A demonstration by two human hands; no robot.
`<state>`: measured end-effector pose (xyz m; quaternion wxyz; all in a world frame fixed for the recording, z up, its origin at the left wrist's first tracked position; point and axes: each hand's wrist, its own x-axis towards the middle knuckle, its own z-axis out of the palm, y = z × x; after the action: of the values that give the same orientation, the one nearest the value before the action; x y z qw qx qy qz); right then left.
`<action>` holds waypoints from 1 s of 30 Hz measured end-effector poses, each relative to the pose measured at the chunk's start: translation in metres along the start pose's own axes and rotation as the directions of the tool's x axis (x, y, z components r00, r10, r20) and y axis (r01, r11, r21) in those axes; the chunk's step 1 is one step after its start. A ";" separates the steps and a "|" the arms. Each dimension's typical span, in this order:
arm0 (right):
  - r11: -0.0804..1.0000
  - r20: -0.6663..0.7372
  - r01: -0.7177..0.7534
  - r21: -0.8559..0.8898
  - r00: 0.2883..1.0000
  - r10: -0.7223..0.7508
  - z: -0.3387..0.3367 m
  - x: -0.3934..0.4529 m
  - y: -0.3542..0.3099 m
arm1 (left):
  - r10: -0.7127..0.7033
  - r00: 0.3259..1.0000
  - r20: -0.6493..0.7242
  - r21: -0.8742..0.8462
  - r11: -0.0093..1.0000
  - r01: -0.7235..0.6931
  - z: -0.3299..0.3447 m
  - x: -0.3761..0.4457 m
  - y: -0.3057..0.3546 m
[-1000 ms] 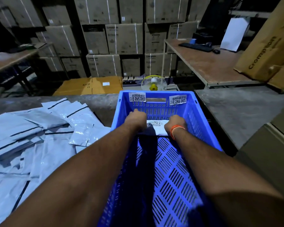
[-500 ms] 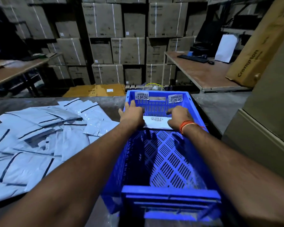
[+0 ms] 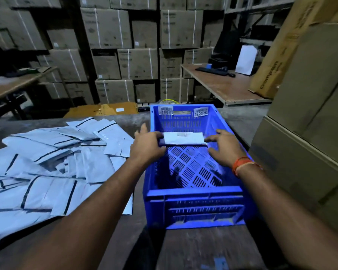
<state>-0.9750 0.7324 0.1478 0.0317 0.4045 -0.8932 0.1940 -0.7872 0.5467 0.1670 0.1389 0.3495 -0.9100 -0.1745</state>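
Observation:
A blue slotted plastic crate (image 3: 193,193) stands on the grey table in front of me, with barcode stickers on its far wall. Inside it, near the far end, is a flat white packet (image 3: 183,138) with a printed label and a dark underside. My left hand (image 3: 146,147) grips the packet's left end, fingers curled over it and thumb sticking up. My right hand (image 3: 224,149) hovers at the packet's right end with spread, relaxed fingers, the fingertips just at its edge. An orange thread band circles that wrist.
Several grey mailer bags (image 3: 47,162) with black strips lie spread on the table to the left of the crate. Large cardboard cartons (image 3: 304,133) stand close on the right. Stacked cartons (image 3: 137,63) fill the back wall, beside a desk with a keyboard (image 3: 213,71).
The view has pulled back, so the whole crate now shows. My right hand, which rested on the packet, has spread its fingers and eased off its right end. The left still holds it.

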 end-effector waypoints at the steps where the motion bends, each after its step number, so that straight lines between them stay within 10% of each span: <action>1: 0.999 -0.023 -0.020 -0.027 1.000 0.019 -0.004 -0.011 0.003 | -0.014 1.000 0.027 0.004 1.000 0.014 -0.001 -0.011 -0.003; 9: 0.914 -0.004 -0.376 -0.152 0.925 0.380 -0.020 -0.070 0.036 | -0.071 0.985 0.154 -0.196 0.975 0.101 0.010 -0.066 -0.003; 30: 0.965 0.022 -0.254 0.061 0.967 0.253 -0.030 -0.058 0.058 | -0.206 0.975 0.083 -0.253 0.942 0.220 0.012 -0.085 0.023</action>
<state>-0.9818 0.8198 0.1440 -0.0123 0.2891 -0.9312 0.2217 -0.7446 0.6235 0.1550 0.1388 0.4195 -0.8395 -0.3163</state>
